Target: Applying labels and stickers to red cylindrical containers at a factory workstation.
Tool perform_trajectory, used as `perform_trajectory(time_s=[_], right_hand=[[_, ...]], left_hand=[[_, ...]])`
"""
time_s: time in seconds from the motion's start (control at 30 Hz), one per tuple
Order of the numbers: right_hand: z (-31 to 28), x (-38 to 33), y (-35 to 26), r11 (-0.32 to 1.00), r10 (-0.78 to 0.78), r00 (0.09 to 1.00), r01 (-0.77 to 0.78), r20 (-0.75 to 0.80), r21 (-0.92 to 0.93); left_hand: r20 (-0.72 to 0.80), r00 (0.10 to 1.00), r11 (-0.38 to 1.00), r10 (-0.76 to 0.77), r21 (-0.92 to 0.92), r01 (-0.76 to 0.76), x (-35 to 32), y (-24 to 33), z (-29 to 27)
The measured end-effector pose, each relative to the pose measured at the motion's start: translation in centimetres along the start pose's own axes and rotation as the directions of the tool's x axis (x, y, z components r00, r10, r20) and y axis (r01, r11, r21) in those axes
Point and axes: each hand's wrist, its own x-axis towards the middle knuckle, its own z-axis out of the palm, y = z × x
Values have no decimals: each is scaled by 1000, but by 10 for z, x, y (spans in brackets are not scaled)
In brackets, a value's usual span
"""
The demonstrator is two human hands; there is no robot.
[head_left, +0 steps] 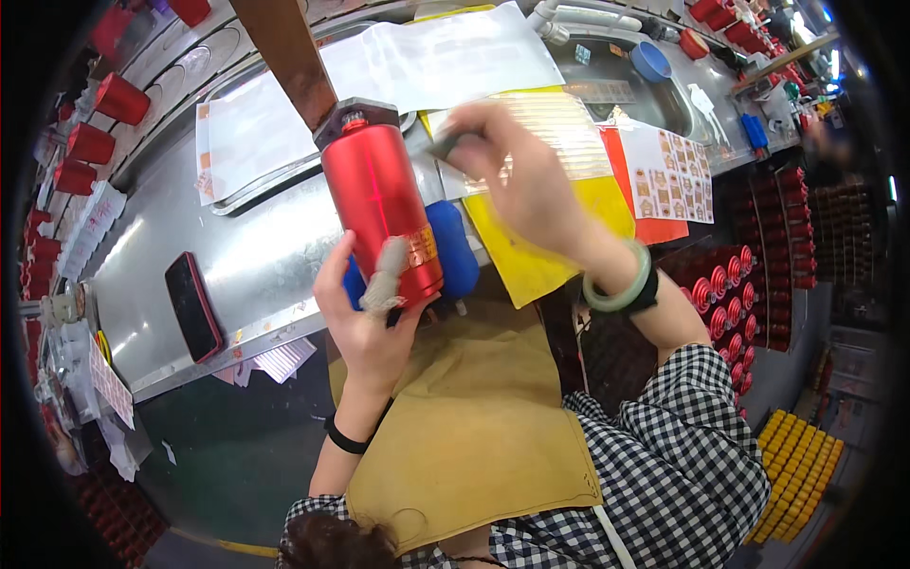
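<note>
A red metal cylinder (pixel 373 190) leans at a slant, its far end against a dark hexagonal piece (pixel 355 114) at a wooden post. My left hand (pixel 365 341) grips its near end from below. A greyish-white fabric cover (pixel 384 275) wraps one finger, which lies beside a gold label (pixel 422 248) on the cylinder. Behind the cylinder shows a blue pad (pixel 458 251). To the right, my right hand (pixel 531 180) is raised over the yellow sheet, apart from the cylinder. Its blurred fingertips pinch a small dark piece (pixel 443 145) of unclear kind.
A phone (pixel 193 305) lies on the metal table, left. White sheets (pixel 455 57) cover a tray at the back. Right of the yellow sheet (pixel 521 256) lies a decal sheet (pixel 673 175). A sink (pixel 607 71) stands beyond; racked red cylinders (pixel 720 294) fill the right.
</note>
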Motion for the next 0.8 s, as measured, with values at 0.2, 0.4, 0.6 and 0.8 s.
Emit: perform_trajectory(time_s=[0.2, 0.4, 0.6, 0.8], right_hand=[[-58, 53, 140, 808, 317, 940, -336, -124, -484], [-40, 57, 178, 602, 643, 766, -486, 24, -634], [-34, 62, 207, 511, 654, 755, -484, -44, -710], [-41, 68, 209, 562, 673, 740, -519, -8, -644]], left_hand=[[-55, 998, 1000, -9, -18, 8, 0, 1, -2], [-51, 998, 999, -29, -21, 27, 1, 5, -1], [-60, 998, 999, -34, -23, 33, 1, 5, -1], [-65, 997, 1000, -29, -12, 28, 2, 4, -3]])
